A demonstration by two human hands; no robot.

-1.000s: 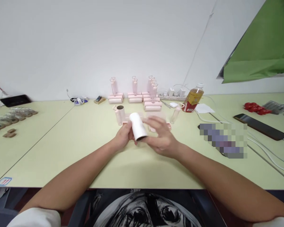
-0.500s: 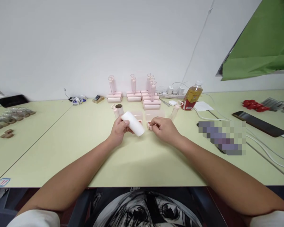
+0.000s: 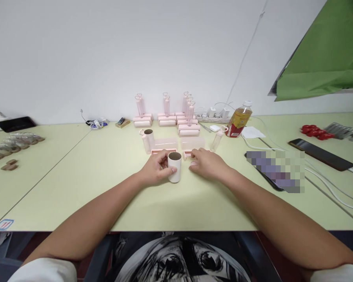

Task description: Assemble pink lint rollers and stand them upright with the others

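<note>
Broadly, a white wall (image 3: 135,51) backs a pale table (image 3: 73,180), with a green sheet (image 3: 326,55) hanging at upper right. Next come the hands: the left hand (image 3: 154,170) is wrapped round a white roll (image 3: 177,175), held upright in front of the person, thumb across its side; the right hand (image 3: 207,162) curls its fingers at a pink tray (image 3: 186,155), and whether they grip it I cannot tell. A bottle (image 3: 239,122) stands farther back, a black phone (image 3: 320,154) lying to its right. Pink rollers (image 3: 189,130) cluster by the wall. Behind the tray lies a clear cover (image 3: 192,143). A second roll (image 3: 149,139) stands beyond the left hand, touching or just beside a slim handle (image 3: 145,144).
</note>
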